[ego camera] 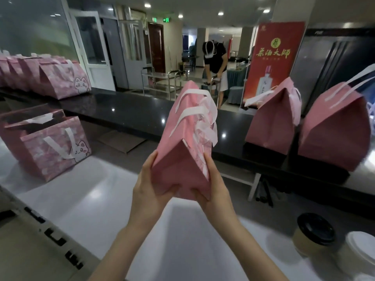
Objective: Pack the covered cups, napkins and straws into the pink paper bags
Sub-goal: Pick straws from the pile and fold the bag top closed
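A pink paper bag [188, 138] with white handles is held up above the white counter [85, 191], its narrow side towards me. My left hand [151, 187] grips its lower left corner and my right hand [211, 187] grips the lower right, fingers curled under the base. At the near right stand a brown cup with a black lid [313, 234] and a white-lidded cup [359, 254]. I see no napkins or straws.
An open pink cat-print bag [50, 145] stands at the left. Two closed pink bags [274, 118] [336, 128] stand on the black ledge [125, 110] at the right. A row of several pink bags [46, 78] lines the far left. A person bends over a cart beyond.
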A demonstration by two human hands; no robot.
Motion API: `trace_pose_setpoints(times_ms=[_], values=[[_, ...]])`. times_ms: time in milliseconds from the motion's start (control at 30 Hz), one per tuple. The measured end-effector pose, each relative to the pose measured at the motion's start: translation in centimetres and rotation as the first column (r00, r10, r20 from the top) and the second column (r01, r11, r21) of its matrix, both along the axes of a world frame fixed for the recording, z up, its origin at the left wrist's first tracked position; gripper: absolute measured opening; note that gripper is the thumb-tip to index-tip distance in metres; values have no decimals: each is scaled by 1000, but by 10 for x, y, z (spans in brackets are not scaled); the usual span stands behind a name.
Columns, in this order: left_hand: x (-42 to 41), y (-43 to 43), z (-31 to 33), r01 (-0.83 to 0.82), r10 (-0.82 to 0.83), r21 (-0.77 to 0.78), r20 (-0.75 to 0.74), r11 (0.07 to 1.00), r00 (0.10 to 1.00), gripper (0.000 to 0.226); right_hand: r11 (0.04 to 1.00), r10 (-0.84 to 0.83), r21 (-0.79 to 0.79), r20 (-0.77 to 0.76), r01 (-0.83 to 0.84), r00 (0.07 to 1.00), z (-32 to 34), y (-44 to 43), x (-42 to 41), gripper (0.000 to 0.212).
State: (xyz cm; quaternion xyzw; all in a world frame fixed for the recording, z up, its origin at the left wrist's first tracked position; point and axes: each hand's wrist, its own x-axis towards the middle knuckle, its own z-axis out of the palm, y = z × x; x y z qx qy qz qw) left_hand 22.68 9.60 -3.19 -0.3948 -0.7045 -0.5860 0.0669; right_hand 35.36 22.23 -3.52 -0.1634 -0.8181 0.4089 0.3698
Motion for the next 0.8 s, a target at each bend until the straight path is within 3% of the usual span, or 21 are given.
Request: trace_pose_setpoints(times_ms=[133, 200, 400, 800], values=[[-37, 52, 27, 143, -144, 37, 3, 989, 990, 98, 998, -44, -52, -78, 40, 996, 30, 39, -21, 86], [-54, 77, 36, 221, -221, 35, 9, 975, 975, 98, 991, -130, 29, -48, 131, 990, 42, 58, -32, 94], [-97, 146, 42, 446, -446, -9, -8, 895, 895, 97, 960, -280, -23, 9, 280, 960, 53, 110, -58, 98], [-143, 243, 14, 510, -513, -64, -37, 858, 858, 97, 869, -493, -15, 51, 494, 868, 33, 178, -107, 96]])
